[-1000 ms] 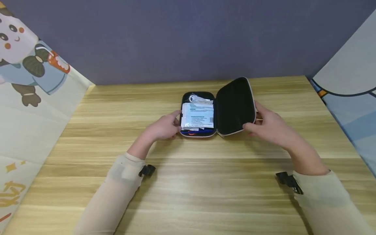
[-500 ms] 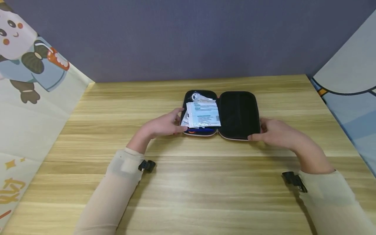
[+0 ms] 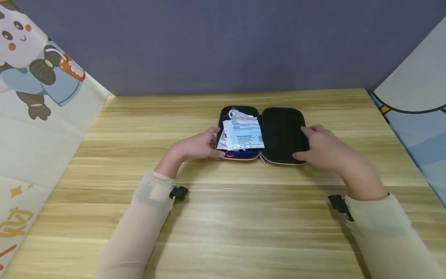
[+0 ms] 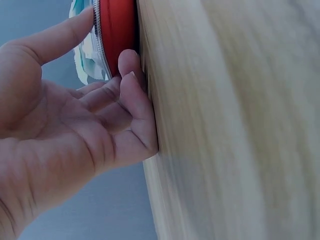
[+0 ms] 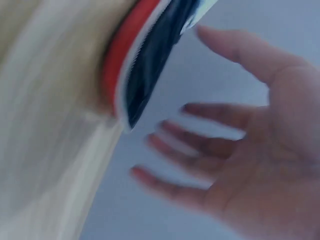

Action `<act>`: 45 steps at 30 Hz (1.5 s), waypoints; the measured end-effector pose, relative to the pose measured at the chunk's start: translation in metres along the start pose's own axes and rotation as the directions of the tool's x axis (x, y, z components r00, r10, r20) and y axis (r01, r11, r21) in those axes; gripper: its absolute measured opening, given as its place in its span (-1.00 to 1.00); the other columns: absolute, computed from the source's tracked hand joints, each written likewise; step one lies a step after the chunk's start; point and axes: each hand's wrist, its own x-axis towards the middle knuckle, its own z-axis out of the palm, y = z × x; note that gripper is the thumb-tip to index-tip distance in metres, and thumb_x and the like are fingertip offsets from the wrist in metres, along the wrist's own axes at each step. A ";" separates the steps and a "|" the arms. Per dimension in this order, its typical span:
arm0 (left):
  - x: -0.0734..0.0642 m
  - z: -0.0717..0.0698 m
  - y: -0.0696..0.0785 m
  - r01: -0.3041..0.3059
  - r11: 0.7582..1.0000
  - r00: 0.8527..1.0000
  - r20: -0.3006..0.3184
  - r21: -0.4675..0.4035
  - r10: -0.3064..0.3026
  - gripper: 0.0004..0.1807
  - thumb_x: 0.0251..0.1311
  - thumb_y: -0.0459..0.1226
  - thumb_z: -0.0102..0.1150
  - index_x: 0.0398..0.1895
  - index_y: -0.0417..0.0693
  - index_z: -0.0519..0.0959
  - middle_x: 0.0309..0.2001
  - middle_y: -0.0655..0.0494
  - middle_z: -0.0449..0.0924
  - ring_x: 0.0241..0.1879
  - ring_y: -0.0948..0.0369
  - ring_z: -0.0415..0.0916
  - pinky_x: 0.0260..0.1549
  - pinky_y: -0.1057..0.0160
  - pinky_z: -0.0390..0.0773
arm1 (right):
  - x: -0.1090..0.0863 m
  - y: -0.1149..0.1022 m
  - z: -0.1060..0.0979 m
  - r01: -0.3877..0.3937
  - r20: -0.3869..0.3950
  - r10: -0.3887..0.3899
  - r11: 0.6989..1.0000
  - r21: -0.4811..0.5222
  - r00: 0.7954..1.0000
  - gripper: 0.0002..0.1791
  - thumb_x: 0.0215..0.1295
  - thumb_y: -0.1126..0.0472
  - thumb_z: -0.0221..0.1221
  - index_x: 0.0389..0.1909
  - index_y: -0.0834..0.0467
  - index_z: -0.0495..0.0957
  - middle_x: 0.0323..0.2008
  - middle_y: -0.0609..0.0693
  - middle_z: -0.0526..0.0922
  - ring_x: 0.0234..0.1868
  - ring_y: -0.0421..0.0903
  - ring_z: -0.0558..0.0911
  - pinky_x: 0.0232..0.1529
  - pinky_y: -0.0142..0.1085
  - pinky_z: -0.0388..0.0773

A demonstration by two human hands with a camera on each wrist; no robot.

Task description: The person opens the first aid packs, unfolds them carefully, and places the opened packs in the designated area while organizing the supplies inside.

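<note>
A zip case (image 3: 280, 135), black inside, lies spread flat on the wood-grain table. Its left half holds a white printed packet (image 3: 245, 135), with other clear-wrapped items and something blue and orange partly hidden beneath. My left hand (image 3: 196, 146) holds the case's left side, thumb at the rim. In the left wrist view, its fingers are bent against the red outer shell (image 4: 118, 35). Near the right half is my right hand (image 3: 324, 149). The right wrist view, somewhat blurred, has this hand's fingers spread and apart from the red-edged case.
The wood-grain table (image 3: 223, 224) runs back to a dark blue-grey wall (image 3: 223, 46). Cartoon-printed panels stand at the left (image 3: 42, 89) and right. A small black camera (image 3: 179, 193) sits at the left sleeve, another (image 3: 337, 203) at the right.
The case's right half has come down from tilted to flat on the table. My right hand has let go of its edge. The packet has slid slightly right.
</note>
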 end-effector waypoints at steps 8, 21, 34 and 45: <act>0.002 -0.004 0.005 0.018 1.000 1.000 0.000 0.006 -0.018 0.08 0.40 -0.17 0.38 0.72 -0.06 -0.18 0.50 -0.28 0.32 0.30 -0.09 0.51 0.14 0.00 0.68 | 0.022 -0.069 0.008 0.302 -0.149 -0.336 0.929 -0.214 0.930 -0.19 0.44 0.18 0.28 0.63 0.25 0.22 0.66 0.36 0.10 0.63 0.34 0.23 0.52 0.27 0.35; 0.001 0.006 -0.006 0.001 1.000 1.000 0.026 -0.011 0.000 0.07 0.37 -0.18 0.41 0.70 -0.13 -0.13 0.43 -0.28 0.40 0.21 -0.06 0.56 0.06 0.05 0.71 | 0.035 -0.091 0.060 0.385 -0.265 -0.532 0.806 -0.450 0.804 -0.54 0.39 0.36 0.20 0.29 0.26 0.62 0.23 0.20 0.71 0.28 0.13 0.70 0.39 0.03 0.59; 0.000 0.000 -0.003 -0.013 1.000 0.999 0.035 -0.019 0.013 0.07 0.38 -0.19 0.40 0.69 -0.17 -0.15 0.45 -0.30 0.39 0.22 -0.07 0.55 0.00 0.09 0.70 | 0.024 -0.043 0.003 0.230 -0.664 -0.057 0.957 0.175 0.746 -0.65 0.51 0.23 0.16 0.16 0.30 0.69 0.02 0.29 0.74 -0.04 0.19 0.71 -0.12 -0.12 0.63; 0.003 -0.003 -0.002 -0.006 1.000 1.000 0.024 -0.029 0.007 0.05 0.37 -0.22 0.41 0.68 -0.15 -0.11 0.39 -0.27 0.46 0.14 -0.01 0.58 0.00 0.14 0.68 | 0.027 0.037 -0.024 -0.153 -0.314 0.334 0.862 0.483 0.889 -0.47 0.55 0.25 0.05 0.38 0.52 0.42 0.20 0.53 0.55 -0.41 -0.21 0.76 -0.33 -0.29 0.78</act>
